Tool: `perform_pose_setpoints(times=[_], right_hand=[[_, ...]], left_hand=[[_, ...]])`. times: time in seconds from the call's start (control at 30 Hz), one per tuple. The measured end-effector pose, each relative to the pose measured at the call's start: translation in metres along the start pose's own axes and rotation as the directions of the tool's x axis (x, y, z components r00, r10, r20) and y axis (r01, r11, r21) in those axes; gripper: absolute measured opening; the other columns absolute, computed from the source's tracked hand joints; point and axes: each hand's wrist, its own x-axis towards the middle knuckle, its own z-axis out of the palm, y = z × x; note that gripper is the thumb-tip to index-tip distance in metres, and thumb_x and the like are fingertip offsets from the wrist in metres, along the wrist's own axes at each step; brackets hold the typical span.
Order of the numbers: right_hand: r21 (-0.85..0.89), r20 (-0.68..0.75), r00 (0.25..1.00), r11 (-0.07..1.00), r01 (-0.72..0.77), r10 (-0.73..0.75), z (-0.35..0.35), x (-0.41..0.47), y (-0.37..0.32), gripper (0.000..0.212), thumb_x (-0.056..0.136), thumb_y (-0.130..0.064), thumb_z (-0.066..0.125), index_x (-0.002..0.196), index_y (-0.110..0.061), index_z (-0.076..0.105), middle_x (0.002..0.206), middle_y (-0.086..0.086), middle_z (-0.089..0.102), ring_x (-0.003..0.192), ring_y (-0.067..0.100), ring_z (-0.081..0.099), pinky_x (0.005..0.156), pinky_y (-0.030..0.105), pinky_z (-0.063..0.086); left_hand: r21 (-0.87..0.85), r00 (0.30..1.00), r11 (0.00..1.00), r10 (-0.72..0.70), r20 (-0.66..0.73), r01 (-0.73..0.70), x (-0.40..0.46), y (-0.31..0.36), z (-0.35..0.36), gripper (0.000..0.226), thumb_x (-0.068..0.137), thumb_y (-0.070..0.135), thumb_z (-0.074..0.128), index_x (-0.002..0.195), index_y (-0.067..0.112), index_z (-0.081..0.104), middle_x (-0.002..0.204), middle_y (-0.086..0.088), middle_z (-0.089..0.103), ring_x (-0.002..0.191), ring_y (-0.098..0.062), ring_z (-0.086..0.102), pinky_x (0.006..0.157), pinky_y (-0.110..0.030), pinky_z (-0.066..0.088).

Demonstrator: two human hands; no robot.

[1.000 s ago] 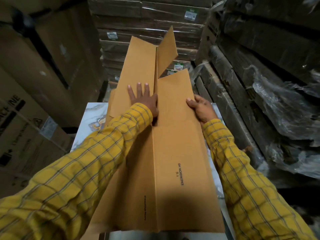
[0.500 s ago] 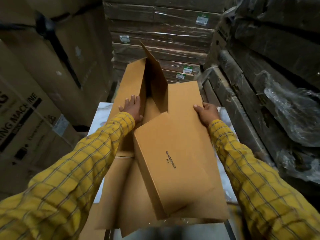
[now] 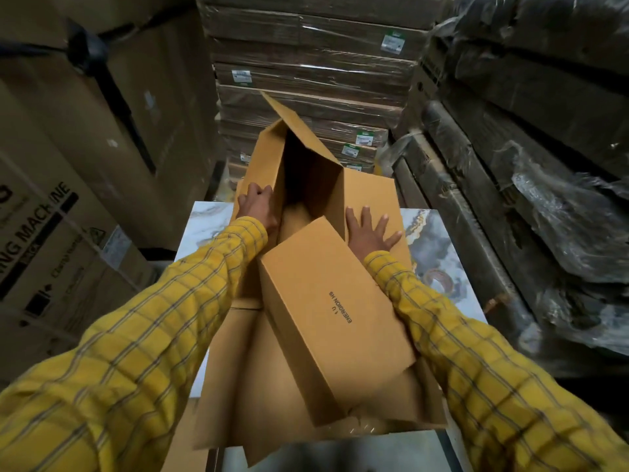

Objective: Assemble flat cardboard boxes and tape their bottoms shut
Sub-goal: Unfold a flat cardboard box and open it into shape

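While I look down at my hands, the cardboard box (image 3: 335, 311) lies on its side on the white marbled table (image 3: 439, 253), half opened into a tube, with its open end pointing away from me. It rests on top of more flat cardboard sheets (image 3: 245, 386), which cover the middle of the table and reach over its near edge. The upper face of the box carries small dark print.

My left hand (image 3: 257, 208) is at the left wall of the open end, with the fingers curled over the edge of the flap (image 3: 269, 158) there, so it grips this flap. My right hand (image 3: 369, 231) lies flat with the fingers spread on the right flap (image 3: 371, 192), which is folded outward and lies nearly level; this hand presses and grips nothing. One more flap (image 3: 308, 137) at the far end stands up, tilted, above the dark opening of the box.

Both my arms are in yellow checked sleeves (image 3: 146, 335). Just beside my right sleeve, a roll of tape (image 3: 439, 281) lies on the table, apart from the box. Behind the table stands a stack of wrapped flat cartons (image 3: 306, 69) with small green labels, on the left are big printed cartons (image 3: 51, 240), and on the right are dark bundles under plastic film (image 3: 544, 216)
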Motion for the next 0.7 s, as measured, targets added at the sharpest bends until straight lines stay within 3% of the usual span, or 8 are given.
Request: perform_pose_setpoints(times=[0.07,0.2,0.4,0.57,0.7], right_hand=[[0.000,0.004,1.000,1.000,-0.007,0.007,-0.007,0.005,0.009,0.097,0.088,-0.059,0.061,0.159,-0.039,-0.003,0.168,-0.002,-0.013,0.150,0.048,-0.015,0.111,0.075,-0.006],[0.024,0.012,0.999,0.999,-0.030,0.030,-0.021,0.021,0.025,0.097,0.089,-0.033,0.064,0.160,-0.035,-0.001,0.169,-0.004,-0.010,0.151,0.047,-0.008,0.116,0.071,0.003],[0.004,-0.039,0.999,1.000,0.031,-0.030,-0.027,0.035,0.012,0.089,0.096,-0.034,0.060,0.162,-0.026,0.001,0.169,-0.003,-0.009,0.152,0.046,-0.006,0.122,0.060,0.002],[-0.109,0.022,1.000,0.994,-0.003,0.005,-0.019,0.018,0.019,0.111,0.086,-0.047,0.070,0.159,-0.029,-0.011,0.165,-0.010,-0.024,0.153,0.034,-0.019,0.110,0.074,-0.008],[-0.126,0.039,0.999,0.992,-0.018,0.023,-0.001,0.016,0.036,0.096,0.098,-0.016,0.058,0.157,-0.038,-0.013,0.164,-0.011,-0.026,0.153,0.034,-0.016,0.110,0.078,0.004]], left_hand=[[-0.028,0.999,0.999,0.024,-0.031,-0.025,-0.007,-0.010,-0.005,0.062,0.082,0.002,0.067,0.140,0.010,0.046,0.135,-0.018,0.038,0.116,-0.043,0.042,0.099,-0.045,0.042],[-0.068,0.997,0.996,0.052,-0.062,-0.056,-0.032,-0.032,-0.011,0.067,0.083,0.001,0.068,0.144,0.008,0.043,0.135,-0.018,0.038,0.116,-0.042,0.042,0.103,-0.045,0.042],[-0.067,1.000,0.998,-0.012,-0.022,0.010,-0.069,-0.076,-0.014,0.067,0.086,0.010,0.071,0.147,0.010,0.041,0.138,-0.014,0.038,0.123,-0.039,0.043,0.111,-0.051,0.038],[-0.037,0.991,0.992,-0.122,-0.049,0.120,-0.053,-0.061,-0.024,0.056,0.088,0.022,0.072,0.131,0.008,0.040,0.138,-0.017,0.036,0.127,-0.043,0.038,0.106,-0.056,0.040],[-0.038,0.979,0.979,-0.198,0.054,0.200,-0.036,-0.041,-0.019,0.077,0.089,0.020,0.070,0.152,0.022,0.025,0.149,-0.019,0.022,0.132,-0.048,0.027,0.113,-0.053,0.029]])
